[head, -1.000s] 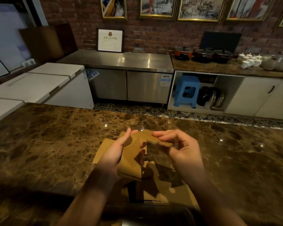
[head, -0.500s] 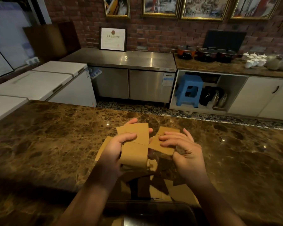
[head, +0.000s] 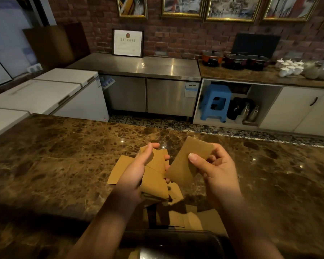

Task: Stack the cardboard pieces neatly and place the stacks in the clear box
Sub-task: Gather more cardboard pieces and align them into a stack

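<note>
Left hand (head: 137,174) grips a small stack of cards (head: 154,176); right hand (head: 213,169) pinches one card (head: 187,163) (tilted, just beside the stack); loose pieces (head: 193,219) lie on the counter (head: 54,165).

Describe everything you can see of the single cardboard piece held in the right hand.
The cardboard piece is a flat, plain brown rectangle, unprinted and seemingly thin. It is tilted, its far corner pointing away, held above the marble counter. The right hand pinches it, thumb on the near face, fingers behind. Its lower left edge comes close to the stack in the left hand; contact cannot be told.
</note>
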Action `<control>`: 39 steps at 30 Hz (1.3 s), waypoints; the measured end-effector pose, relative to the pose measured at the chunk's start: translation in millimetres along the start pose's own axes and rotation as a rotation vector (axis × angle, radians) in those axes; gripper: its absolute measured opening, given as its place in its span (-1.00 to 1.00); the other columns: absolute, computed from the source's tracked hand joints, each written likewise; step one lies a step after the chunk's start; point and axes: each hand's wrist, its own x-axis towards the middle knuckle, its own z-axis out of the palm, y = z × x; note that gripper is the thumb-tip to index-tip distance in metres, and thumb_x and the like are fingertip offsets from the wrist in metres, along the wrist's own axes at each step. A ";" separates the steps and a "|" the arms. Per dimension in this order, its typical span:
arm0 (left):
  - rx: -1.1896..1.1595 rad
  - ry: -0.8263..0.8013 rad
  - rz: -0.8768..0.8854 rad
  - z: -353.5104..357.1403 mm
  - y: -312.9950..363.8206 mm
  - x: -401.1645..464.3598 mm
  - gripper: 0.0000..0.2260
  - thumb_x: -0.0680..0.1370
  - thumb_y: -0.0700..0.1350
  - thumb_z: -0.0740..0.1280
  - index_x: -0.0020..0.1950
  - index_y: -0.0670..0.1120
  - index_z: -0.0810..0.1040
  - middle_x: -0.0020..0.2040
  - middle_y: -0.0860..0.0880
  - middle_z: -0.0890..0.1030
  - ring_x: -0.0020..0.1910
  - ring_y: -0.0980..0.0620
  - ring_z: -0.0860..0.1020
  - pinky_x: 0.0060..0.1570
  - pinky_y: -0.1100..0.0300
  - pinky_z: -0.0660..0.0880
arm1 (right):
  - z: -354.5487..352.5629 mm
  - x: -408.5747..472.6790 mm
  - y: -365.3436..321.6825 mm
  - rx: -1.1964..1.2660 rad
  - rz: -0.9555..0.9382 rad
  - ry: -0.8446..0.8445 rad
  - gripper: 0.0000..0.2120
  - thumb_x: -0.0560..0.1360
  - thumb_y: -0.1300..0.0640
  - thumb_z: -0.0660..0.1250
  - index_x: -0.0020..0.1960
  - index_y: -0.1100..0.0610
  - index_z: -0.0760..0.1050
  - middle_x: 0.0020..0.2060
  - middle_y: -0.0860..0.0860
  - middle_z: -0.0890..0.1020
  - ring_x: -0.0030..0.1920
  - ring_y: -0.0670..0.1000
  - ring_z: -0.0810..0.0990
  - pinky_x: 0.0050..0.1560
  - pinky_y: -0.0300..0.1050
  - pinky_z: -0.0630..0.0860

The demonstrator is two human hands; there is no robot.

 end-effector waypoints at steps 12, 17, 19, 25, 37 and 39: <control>-0.159 -0.097 -0.080 10.5 -5.5 1.3 -0.61 0.46 -0.01 0.38 0.29 -0.02 0.57 0.13 -0.26 0.68 0.09 -0.24 0.67 -0.11 -0.09 0.65 | 14.0 -21.8 32.9 -0.481 -0.459 -0.469 -0.65 0.33 0.67 0.26 -0.20 0.27 0.62 0.09 0.05 0.72 0.46 0.03 0.44 0.55 0.32 0.04; -0.122 -0.138 -0.072 -2.8 -16.0 4.5 -0.65 0.42 -0.15 0.36 0.20 0.01 0.63 0.10 -0.27 0.68 0.06 -0.24 0.68 -0.17 -0.04 0.64 | 7.6 -23.3 33.9 -0.456 -0.455 -0.476 -0.66 0.65 0.13 0.17 -0.05 0.28 0.66 0.21 0.07 0.66 0.44 0.04 0.46 0.55 0.19 0.17; -0.169 -0.100 -0.083 -11.6 -21.1 4.1 -0.71 0.46 -0.11 0.38 0.18 0.00 0.65 0.03 -0.23 0.70 -0.06 -0.18 0.70 -0.21 -0.05 0.63 | -0.5 -25.6 34.7 -0.426 -0.424 -0.370 -0.76 0.60 0.23 0.21 0.03 0.17 0.66 0.22 -0.02 0.65 0.40 0.01 0.49 0.48 -0.01 0.32; -0.286 0.077 -0.160 -50.8 -16.9 -1.1 -0.64 0.45 0.05 0.41 0.19 -0.06 0.54 -0.08 -0.24 0.62 -0.25 -0.13 0.61 -0.22 -0.01 0.59 | -78.2 -19.0 50.7 -0.822 0.231 -0.403 -0.50 0.46 0.14 0.49 0.25 -0.33 0.46 0.28 -0.27 0.54 0.33 -0.18 0.49 0.32 -0.19 0.45; -0.224 0.154 -0.149 -57.7 -8.7 2.1 -0.69 0.50 -0.14 0.33 0.26 -0.02 0.52 -0.07 -0.24 0.67 -0.22 -0.13 0.63 -0.27 0.03 0.59 | -85.2 -13.1 70.8 -1.430 0.427 -0.679 -0.57 0.34 -0.15 0.50 0.17 -0.15 0.51 0.15 -0.10 0.57 0.15 -0.04 0.51 0.07 -0.09 0.47; -0.231 0.156 -0.134 -63.2 -4.1 0.4 -0.71 0.49 -0.13 0.33 0.21 -0.03 0.54 -0.06 -0.22 0.65 -0.22 -0.12 0.62 -0.27 0.06 0.58 | -88.5 -2.7 59.2 -1.353 0.493 -0.635 -0.74 0.35 -0.12 0.53 -0.04 -0.19 0.51 -0.03 -0.16 0.62 -0.05 -0.15 0.56 -0.14 -0.19 0.44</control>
